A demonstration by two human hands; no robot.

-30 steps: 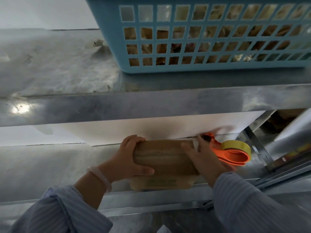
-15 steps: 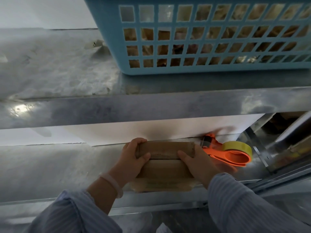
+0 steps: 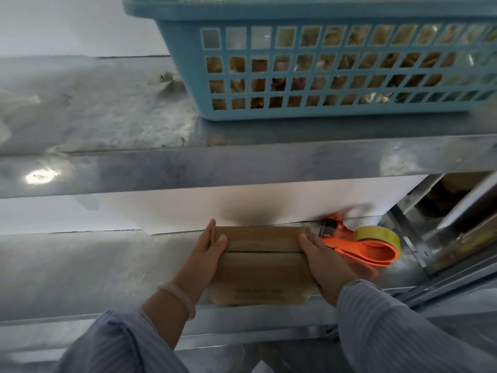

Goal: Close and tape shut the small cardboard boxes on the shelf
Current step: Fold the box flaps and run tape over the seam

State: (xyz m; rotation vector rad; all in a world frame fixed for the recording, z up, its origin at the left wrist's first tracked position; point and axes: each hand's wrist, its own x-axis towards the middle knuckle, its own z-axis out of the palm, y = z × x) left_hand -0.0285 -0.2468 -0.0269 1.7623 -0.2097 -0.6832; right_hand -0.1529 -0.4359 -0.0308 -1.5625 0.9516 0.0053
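Small cardboard box (image 3: 262,262) on lower shelf (image 3: 94,265), near front edge, flaps folded shut, seam across top. Left hand (image 3: 208,254) grips left end, thumb on top, fingers (image 3: 211,230) curled round far corner. Right hand (image 3: 325,265) grips right end; its fingers hidden. Orange tape dispenser (image 3: 363,246) just right of box. Blue basket (image 3: 322,68) on shelf above.

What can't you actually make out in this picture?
Head view only:
- Contents of the blue basket: seen only through its grid, and the top is cut off by the frame edge.
- Print on the cardboard box front: blurred.
- Box ends: covered by the left hand and right hand.
- Blade of the tape dispenser: blurred.
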